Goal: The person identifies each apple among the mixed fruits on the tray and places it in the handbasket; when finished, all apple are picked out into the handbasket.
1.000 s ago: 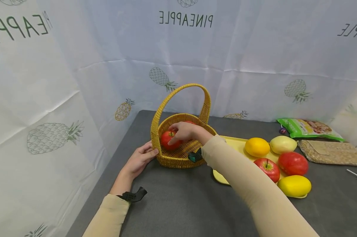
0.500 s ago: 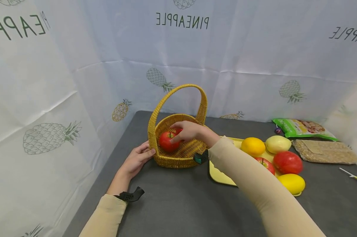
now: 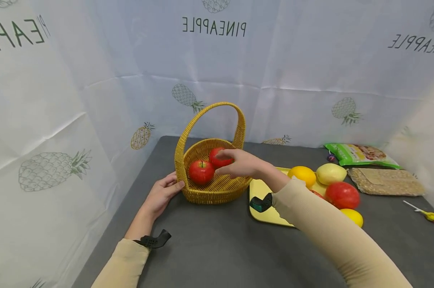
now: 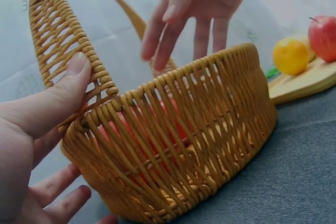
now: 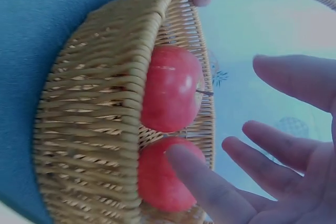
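Note:
A yellow woven basket with a tall arched handle stands on the dark table. Two red apples lie in it: the nearer apple at the left, and the farther apple, partly covered by my right hand. My left hand grips the basket's left side at the foot of the handle; in the left wrist view its thumb presses the weave. Above the basket's right part my right hand has its fingers spread, holding nothing. The right wrist view shows a finger in front of one apple; contact is unclear.
Right of the basket is a yellow tray, bearing an orange fruit, a pale yellow fruit, a large red fruit and others partly behind my forearm. Beyond lie a green packet, a grain bag and a yellow-ended stick.
My right hand has let go of the nearer apple inside the basket and drawn back up to the right, its fingers opening. My left hand stays on the basket. The head view has shifted slightly.

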`<state>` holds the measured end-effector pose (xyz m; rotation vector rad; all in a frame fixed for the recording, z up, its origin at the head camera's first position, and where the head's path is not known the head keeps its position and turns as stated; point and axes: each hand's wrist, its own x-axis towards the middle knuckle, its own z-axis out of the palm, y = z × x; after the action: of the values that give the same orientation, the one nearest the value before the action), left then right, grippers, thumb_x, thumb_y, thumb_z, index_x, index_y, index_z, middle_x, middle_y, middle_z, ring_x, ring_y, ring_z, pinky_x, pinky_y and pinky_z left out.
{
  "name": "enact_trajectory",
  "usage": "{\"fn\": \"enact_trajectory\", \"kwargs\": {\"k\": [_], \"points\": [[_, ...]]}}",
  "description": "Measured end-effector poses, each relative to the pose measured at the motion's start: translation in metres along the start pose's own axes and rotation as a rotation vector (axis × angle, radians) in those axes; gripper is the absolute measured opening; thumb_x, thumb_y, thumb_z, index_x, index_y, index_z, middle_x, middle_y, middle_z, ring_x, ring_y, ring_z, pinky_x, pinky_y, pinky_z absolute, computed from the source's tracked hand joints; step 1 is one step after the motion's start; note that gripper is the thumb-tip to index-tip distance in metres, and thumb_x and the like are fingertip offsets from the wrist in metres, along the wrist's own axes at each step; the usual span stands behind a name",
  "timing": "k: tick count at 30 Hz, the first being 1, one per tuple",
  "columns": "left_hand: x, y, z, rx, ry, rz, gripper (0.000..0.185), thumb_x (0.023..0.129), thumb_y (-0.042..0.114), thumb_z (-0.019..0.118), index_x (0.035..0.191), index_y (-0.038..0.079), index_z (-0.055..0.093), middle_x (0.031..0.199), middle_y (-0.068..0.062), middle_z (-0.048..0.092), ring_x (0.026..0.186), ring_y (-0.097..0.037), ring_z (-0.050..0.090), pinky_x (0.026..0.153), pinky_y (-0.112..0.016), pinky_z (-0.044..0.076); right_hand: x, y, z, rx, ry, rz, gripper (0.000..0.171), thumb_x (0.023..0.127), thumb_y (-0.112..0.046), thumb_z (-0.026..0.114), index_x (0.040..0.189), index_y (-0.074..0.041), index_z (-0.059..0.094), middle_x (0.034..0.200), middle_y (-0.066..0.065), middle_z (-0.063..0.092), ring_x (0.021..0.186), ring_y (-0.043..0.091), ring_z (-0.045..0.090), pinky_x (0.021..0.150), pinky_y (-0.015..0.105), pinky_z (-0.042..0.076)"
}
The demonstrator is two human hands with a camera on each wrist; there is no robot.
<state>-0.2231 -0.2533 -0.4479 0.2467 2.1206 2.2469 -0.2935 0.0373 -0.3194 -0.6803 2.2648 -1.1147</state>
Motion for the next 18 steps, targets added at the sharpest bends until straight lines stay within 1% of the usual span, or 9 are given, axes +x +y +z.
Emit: {"fn": "enact_trajectory", "kwargs": {"k": [2, 5, 8, 12, 14, 18], "points": [[0.0, 0.0, 0.0, 0.01, 0.004, -0.004, 0.049, 0.102, 0.013, 0.066, 0.14, -0.015, 0.051, 0.164, -0.014, 0.03, 0.15, -0.028, 0.028, 0.102, -0.021, 0.045, -0.008, 0.003, -0.001, 0.039, 0.025, 0.004, 0.062, 0.097, -0.026, 0.073, 0.151, -0.01, 0.049, 0.154, 0.012, 0.044, 0.12, 0.028, 0.061, 0.096, 0.049, 0.054], [-0.001, -0.001, 0.002, -0.015, -0.003, -0.023, 0.05, 0.103, 0.015, 0.066, 0.14, -0.015, 0.05, 0.165, -0.012, 0.026, 0.151, -0.027, 0.027, 0.102, -0.022, 0.046, -0.02, 0.009, -0.001, 0.091, 0.067, 0.006, 0.056, 0.098, -0.024, 0.072, 0.148, -0.009, 0.052, 0.151, 0.014, 0.047, 0.119, 0.029, 0.062, 0.095, 0.049, 0.055], [-0.001, -0.004, 0.002, -0.052, -0.017, -0.037, 0.051, 0.103, 0.016, 0.066, 0.138, -0.017, 0.048, 0.166, -0.011, 0.023, 0.151, -0.028, 0.026, 0.104, -0.025, 0.046, -0.033, 0.015, 0.003, 0.12, 0.105, -0.006, 0.052, 0.098, -0.023, 0.072, 0.144, -0.008, 0.054, 0.147, 0.014, 0.049, 0.115, 0.028, 0.064, 0.092, 0.049, 0.057], [0.001, -0.007, -0.001, -0.079, -0.045, -0.034, 0.047, 0.104, 0.016, 0.065, 0.136, -0.015, 0.051, 0.168, -0.01, 0.018, 0.154, -0.027, 0.019, 0.106, -0.026, 0.044, -0.055, 0.024, 0.011, 0.153, 0.138, -0.032, 0.05, 0.098, -0.023, 0.072, 0.142, -0.007, 0.054, 0.144, 0.013, 0.051, 0.114, 0.03, 0.065, 0.092, 0.049, 0.057], [0.004, -0.007, -0.004, -0.089, -0.066, -0.026, 0.044, 0.104, 0.015, 0.064, 0.135, -0.014, 0.053, 0.168, -0.011, 0.019, 0.153, -0.028, 0.02, 0.106, -0.026, 0.044, -0.067, 0.032, 0.013, 0.178, 0.152, -0.043, 0.051, 0.099, -0.023, 0.071, 0.142, -0.005, 0.053, 0.144, 0.015, 0.051, 0.116, 0.034, 0.064, 0.093, 0.049, 0.056], [0.006, -0.005, -0.008, -0.092, -0.1, -0.021, 0.043, 0.104, 0.014, 0.062, 0.137, -0.012, 0.052, 0.163, -0.019, 0.031, 0.144, -0.027, 0.04, 0.105, -0.027, 0.046, -0.091, 0.048, 0.014, 0.213, 0.211, -0.027, 0.05, 0.099, -0.022, 0.071, 0.141, -0.001, 0.053, 0.143, 0.02, 0.051, 0.117, 0.038, 0.063, 0.092, 0.046, 0.057]]}}
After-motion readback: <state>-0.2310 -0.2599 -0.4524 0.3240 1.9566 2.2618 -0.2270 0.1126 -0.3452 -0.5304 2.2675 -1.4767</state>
